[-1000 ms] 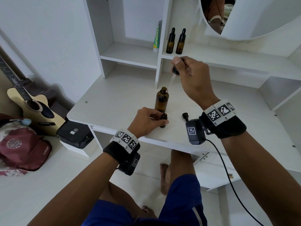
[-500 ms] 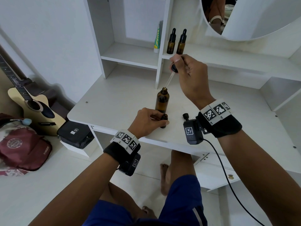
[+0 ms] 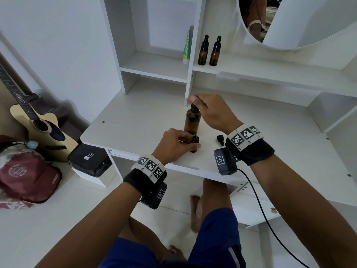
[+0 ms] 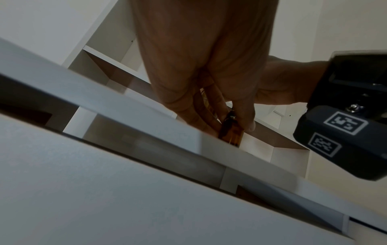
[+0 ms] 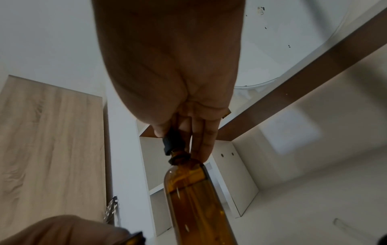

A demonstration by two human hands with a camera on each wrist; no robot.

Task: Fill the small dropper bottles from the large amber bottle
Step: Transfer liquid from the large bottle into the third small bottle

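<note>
The large amber bottle (image 3: 192,122) (image 5: 188,199) stands upright on the white desk (image 3: 135,120). My right hand (image 3: 210,111) (image 5: 178,132) pinches the black dropper cap (image 3: 193,107) (image 5: 173,140), which sits at the bottle's neck with its glass tube down inside. My left hand (image 3: 177,144) (image 4: 220,116) grips a small open amber dropper bottle (image 3: 194,145) (image 4: 231,135) standing near the desk's front edge, just in front of the large bottle. A loose small black dropper cap (image 3: 220,139) lies on the desk to the right.
Two capped small amber dropper bottles (image 3: 209,52) stand on the upper shelf beside a green-white tube (image 3: 186,47). A round mirror (image 3: 289,22) hangs at the top right. A guitar (image 3: 38,124), a black pouch (image 3: 88,159) and a red bag (image 3: 27,175) lie at the left.
My right hand has lowered the dropper from above the large bottle down into its neck. The left hand stays on the small bottle.
</note>
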